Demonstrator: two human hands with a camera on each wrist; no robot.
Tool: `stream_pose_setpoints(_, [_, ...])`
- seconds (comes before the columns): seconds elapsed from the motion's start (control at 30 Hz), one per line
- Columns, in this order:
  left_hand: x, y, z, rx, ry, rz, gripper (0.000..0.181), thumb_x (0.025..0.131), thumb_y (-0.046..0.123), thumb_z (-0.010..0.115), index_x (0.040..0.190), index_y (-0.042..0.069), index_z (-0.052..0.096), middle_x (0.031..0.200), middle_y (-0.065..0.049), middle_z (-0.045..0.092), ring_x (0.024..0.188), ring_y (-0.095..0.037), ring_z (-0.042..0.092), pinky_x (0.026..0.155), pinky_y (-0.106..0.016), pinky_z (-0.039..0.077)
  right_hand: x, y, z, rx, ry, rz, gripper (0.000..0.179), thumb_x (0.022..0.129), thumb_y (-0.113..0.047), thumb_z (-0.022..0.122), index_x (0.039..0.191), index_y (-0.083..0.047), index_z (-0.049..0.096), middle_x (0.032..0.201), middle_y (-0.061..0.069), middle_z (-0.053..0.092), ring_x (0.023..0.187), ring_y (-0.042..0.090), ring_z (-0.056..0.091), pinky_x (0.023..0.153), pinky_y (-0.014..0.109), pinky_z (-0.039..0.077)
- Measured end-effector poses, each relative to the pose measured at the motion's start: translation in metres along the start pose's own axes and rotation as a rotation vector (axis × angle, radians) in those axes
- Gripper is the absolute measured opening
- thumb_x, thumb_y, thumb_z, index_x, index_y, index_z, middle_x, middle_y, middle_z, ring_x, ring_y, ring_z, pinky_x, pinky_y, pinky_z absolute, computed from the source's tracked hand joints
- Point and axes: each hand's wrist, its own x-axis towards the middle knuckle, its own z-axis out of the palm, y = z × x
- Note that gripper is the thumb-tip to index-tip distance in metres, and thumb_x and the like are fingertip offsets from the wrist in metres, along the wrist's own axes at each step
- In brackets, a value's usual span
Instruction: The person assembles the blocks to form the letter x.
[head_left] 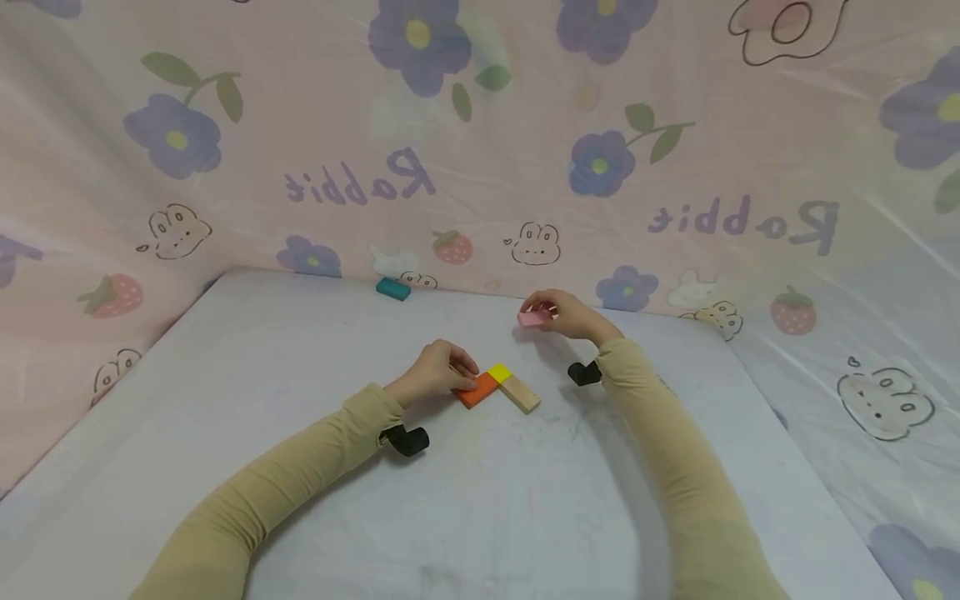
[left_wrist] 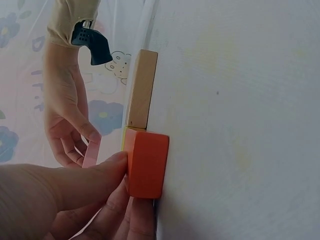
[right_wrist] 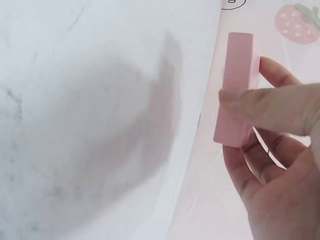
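An orange block [head_left: 477, 391] lies on the white table, pinched between the thumb and fingers of my left hand [head_left: 438, 371]. Against its far end sits a yellow block [head_left: 499, 372], and a plain wooden block [head_left: 520, 394] runs from that one toward the near right, so the three form a corner. My right hand [head_left: 566, 315] holds a pink block [head_left: 534, 318] above the table, farther back. In the right wrist view the thumb presses one face of the pink block [right_wrist: 235, 90], with fingers behind it. The yellow block is mostly hidden in the left wrist view.
A teal block [head_left: 393, 289] lies near the table's back edge, left of the middle. Behind the table [head_left: 480, 517] hangs a patterned curtain [head_left: 495, 167] with flowers and rabbits. A black wrist camera [head_left: 406, 440] sticks out below the left sleeve, another below the right.
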Motion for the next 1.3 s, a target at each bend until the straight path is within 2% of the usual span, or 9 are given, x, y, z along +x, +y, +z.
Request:
stream_pose_setpoints(0.37, [0.000, -0.001, -0.001, -0.007, -0.004, -0.008, 0.017, 0.076, 0.006, 0.080, 0.091, 0.003, 0.072, 0.081, -0.003, 0.067, 0.075, -0.015, 0.060, 0.064, -0.023, 0.050, -0.005, -0.010, 0.001, 0.002, -0.017, -0.050, 0.035, 0.083, 0.011, 0.064, 0.114, -0.005, 0.064, 0.117, 0.012, 0.060, 0.109, 0.029, 0.051, 0.098, 0.044, 0.040])
stream_pose_setpoints(0.67, [0.000, -0.001, -0.001, -0.020, -0.007, -0.021, 0.016, 0.077, 0.006, 0.080, 0.090, 0.003, 0.072, 0.081, -0.003, 0.067, 0.074, -0.015, 0.060, 0.063, -0.023, 0.050, -0.012, -0.013, 0.014, 0.016, -0.073, -0.099, 0.030, 0.086, 0.004, 0.065, 0.115, -0.007, 0.064, 0.118, 0.006, 0.060, 0.108, 0.025, 0.050, 0.097, 0.044, 0.041])
stream_pose_setpoints(0.83, [0.000, -0.002, -0.001, -0.020, -0.006, -0.019, 0.016, 0.077, 0.006, 0.080, 0.090, 0.003, 0.072, 0.081, -0.003, 0.067, 0.073, -0.015, 0.061, 0.062, -0.023, 0.050, -0.014, -0.012, 0.021, 0.016, -0.095, -0.111, 0.028, 0.088, 0.000, 0.066, 0.115, -0.010, 0.064, 0.116, 0.003, 0.060, 0.108, 0.022, 0.051, 0.097, 0.043, 0.042])
stream_pose_setpoints(1.3, [0.000, -0.002, 0.000, -0.012, -0.009, -0.004, 0.016, 0.077, 0.006, 0.080, 0.090, 0.003, 0.072, 0.081, -0.003, 0.067, 0.074, -0.015, 0.060, 0.063, -0.023, 0.050, -0.020, -0.006, 0.033, 0.017, -0.157, -0.107, 0.031, 0.087, 0.005, 0.063, 0.115, -0.009, 0.064, 0.119, 0.005, 0.060, 0.111, 0.024, 0.050, 0.100, 0.044, 0.040])
